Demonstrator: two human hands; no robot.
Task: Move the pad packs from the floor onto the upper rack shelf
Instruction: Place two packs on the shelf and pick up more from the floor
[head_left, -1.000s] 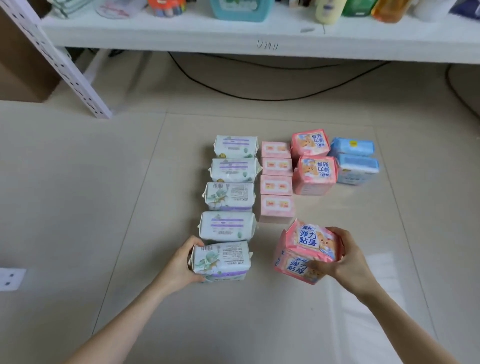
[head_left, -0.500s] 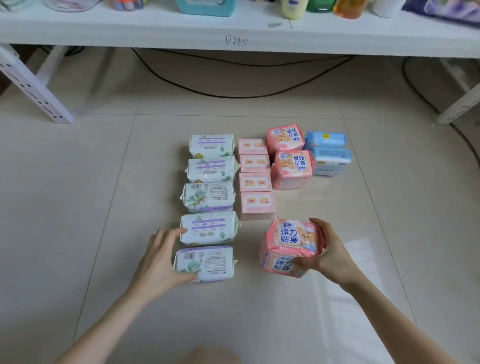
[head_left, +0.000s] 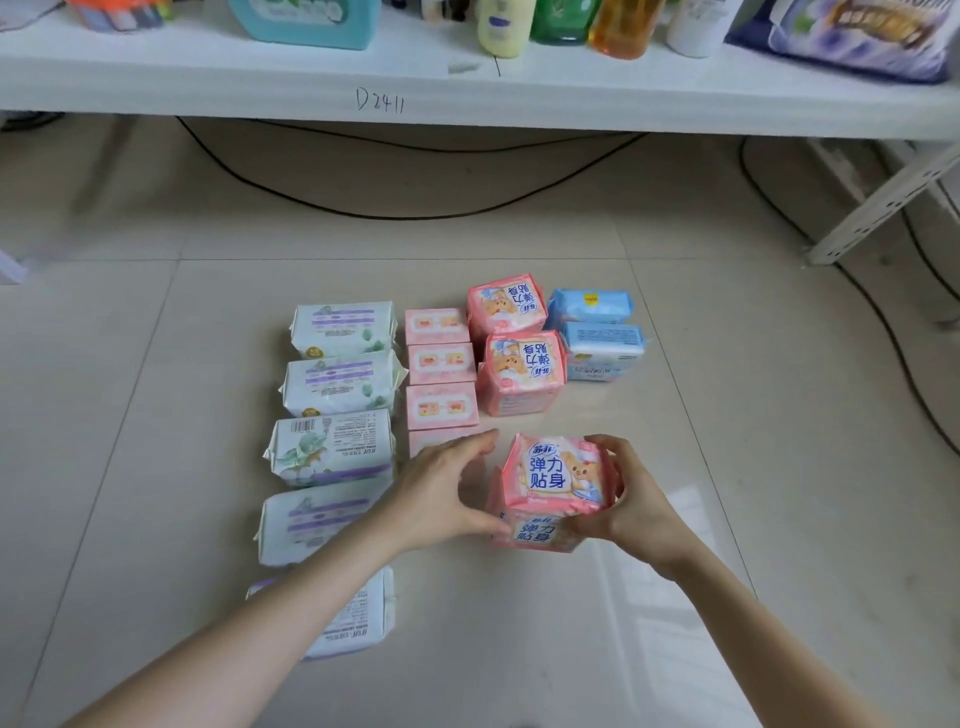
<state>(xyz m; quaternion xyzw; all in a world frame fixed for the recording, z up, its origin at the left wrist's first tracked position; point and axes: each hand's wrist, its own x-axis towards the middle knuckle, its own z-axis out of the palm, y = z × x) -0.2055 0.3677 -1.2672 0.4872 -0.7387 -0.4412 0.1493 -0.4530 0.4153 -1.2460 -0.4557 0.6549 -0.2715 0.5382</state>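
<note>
Head view: the right hand (head_left: 631, 501) grasps a pink bear-print pad pack (head_left: 558, 480) from its right side, fingers curled over the far edge and thumb on the near face. The left hand (head_left: 441, 486) is released, fingers spread and loosely curved just left of that pack, its thumb tip at the pack's near left corner. The pack sits tilted, low over the tiled floor (head_left: 727, 519); whether it touches the tiles cannot be told.

On the floor, a column of 5 white-and-purple packs (head_left: 340, 384) runs near to far on the left. Just right of it stands a column of small pale pink packs (head_left: 441, 408), the nearest partly hidden by the left hand. Farther right are 2 more bear-print packs (head_left: 522, 379), then 2 blue packs (head_left: 602, 351).

The white rack shelf (head_left: 623, 104), marked "D2411", spans the far side and carries bottles (head_left: 501, 26).
</note>
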